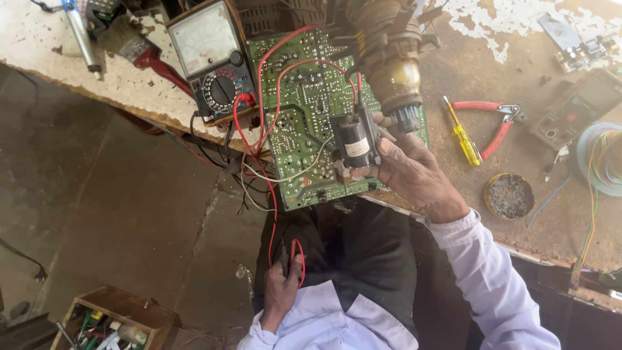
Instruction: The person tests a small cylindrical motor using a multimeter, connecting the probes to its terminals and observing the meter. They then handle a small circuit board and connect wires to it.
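Workbench [557,214] edge runs diagonally from upper left to lower right; bare floor [129,214] lies open below and left of it. Green circuit board [311,110] hangs partly over that edge, solder side up. Bench surface right of the board is crowded, little free room there.

Right hand [411,172] grips one black transformer block [355,142] against the board, fingers wrapped around its right side, thumb near its lower end. Left hand [282,282] sits low over the lap, well apart from the board, closed on red and black test leads [295,256]; a red wire [269,194] runs up from there to the board.

One analog multimeter [210,55] just left of the board, touching its edge. One yellow-handled screwdriver [463,139] and one pair of red-handled pliers [495,123] right of the hand, near each other. One round tin [509,196] below them. One coil of coloured wire [606,159] at far right. One wooden box [120,321] of tools on the floor, bottom left.
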The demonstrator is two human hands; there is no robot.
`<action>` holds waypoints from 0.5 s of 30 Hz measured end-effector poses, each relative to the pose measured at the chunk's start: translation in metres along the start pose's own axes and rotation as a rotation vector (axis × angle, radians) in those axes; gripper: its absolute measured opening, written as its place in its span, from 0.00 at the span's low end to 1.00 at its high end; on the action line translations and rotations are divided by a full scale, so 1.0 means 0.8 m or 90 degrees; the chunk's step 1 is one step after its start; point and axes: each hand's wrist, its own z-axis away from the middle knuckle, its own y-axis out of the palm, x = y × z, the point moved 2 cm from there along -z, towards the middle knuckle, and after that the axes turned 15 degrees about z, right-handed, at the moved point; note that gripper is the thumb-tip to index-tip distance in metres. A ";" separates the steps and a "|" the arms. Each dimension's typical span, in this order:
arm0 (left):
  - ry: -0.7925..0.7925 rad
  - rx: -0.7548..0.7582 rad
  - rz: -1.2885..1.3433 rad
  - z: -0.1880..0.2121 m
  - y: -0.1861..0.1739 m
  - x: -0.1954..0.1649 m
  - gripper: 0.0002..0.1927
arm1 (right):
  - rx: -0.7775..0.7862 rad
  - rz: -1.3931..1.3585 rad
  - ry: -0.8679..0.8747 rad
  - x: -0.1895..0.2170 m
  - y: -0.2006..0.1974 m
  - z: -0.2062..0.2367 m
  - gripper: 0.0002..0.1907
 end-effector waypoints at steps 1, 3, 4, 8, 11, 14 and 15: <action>-0.023 -0.005 -0.016 0.000 0.001 0.000 0.25 | 0.008 -0.005 -0.005 0.001 0.002 0.001 0.28; -0.030 0.004 0.015 0.000 0.002 0.000 0.25 | 0.014 -0.012 -0.002 0.002 0.003 0.002 0.27; -0.031 0.009 0.030 -0.001 0.003 0.001 0.25 | 0.017 -0.014 -0.002 0.002 0.003 0.002 0.27; -0.032 0.018 0.019 -0.004 0.003 0.000 0.25 | 0.049 -0.041 -0.011 0.001 0.005 0.001 0.24; -0.029 0.014 0.019 -0.004 0.002 -0.001 0.25 | 0.056 -0.028 -0.011 0.003 0.007 0.000 0.23; -0.036 0.017 0.024 -0.004 0.001 -0.002 0.23 | 0.051 -0.012 -0.008 0.004 0.009 -0.003 0.24; -0.037 0.019 0.023 -0.004 0.000 -0.001 0.23 | 0.047 -0.008 -0.005 0.004 0.010 -0.003 0.24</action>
